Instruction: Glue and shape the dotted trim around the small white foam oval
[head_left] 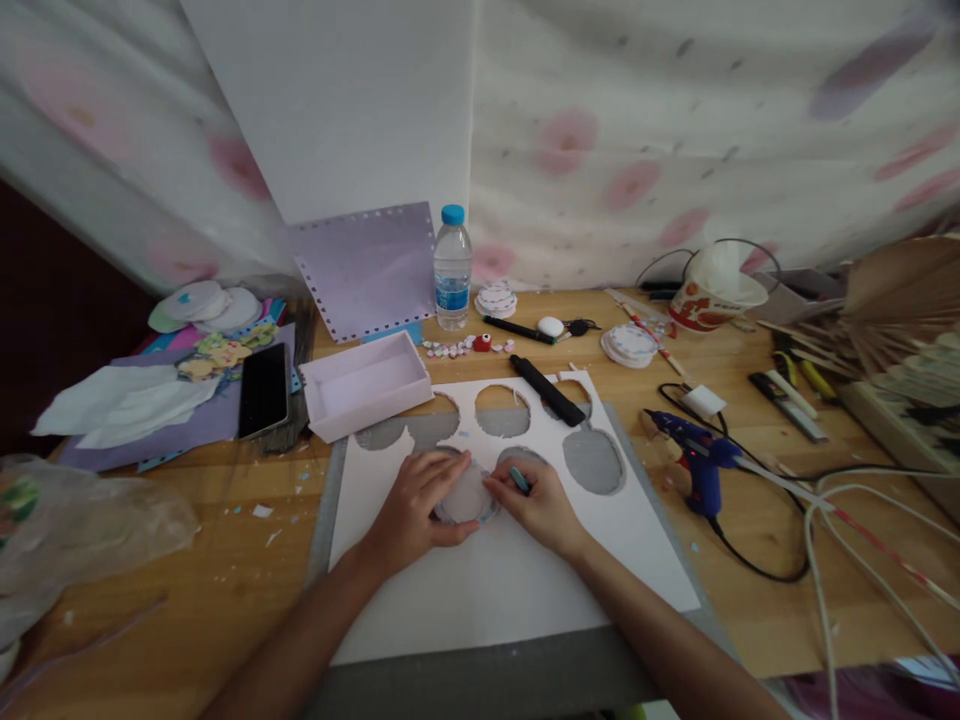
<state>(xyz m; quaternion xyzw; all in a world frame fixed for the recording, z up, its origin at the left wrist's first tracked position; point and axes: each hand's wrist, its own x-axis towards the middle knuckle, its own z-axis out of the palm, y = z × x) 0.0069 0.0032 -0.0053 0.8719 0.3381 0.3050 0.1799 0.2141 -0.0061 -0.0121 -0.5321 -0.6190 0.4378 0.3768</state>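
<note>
Behind the whole setup you've got a floral cloth, with the wooden table in front of it. Your grey mat lies on the wood, and on that there's a big white sheet, with several rough round holes across its far part. A lilac sheet leans at the back, and a lilac box sits open at the mat's far left corner. Blue glue gun is off to the right among cables, water bottle stands upright next to the lilac sheet.

Hands: your left hand is spread, thumb well apart from the fingers, both sides touching a pale round piece. Your right hand has its fingers pinched on something small.

Phone lies left of the box, fat black marker lies across the sheet's far edge. The round piece is flat on the sheet, between your hands. Smallest is the teal tool in your right fingers; they cover its tip, so can't tell what kind.
</note>
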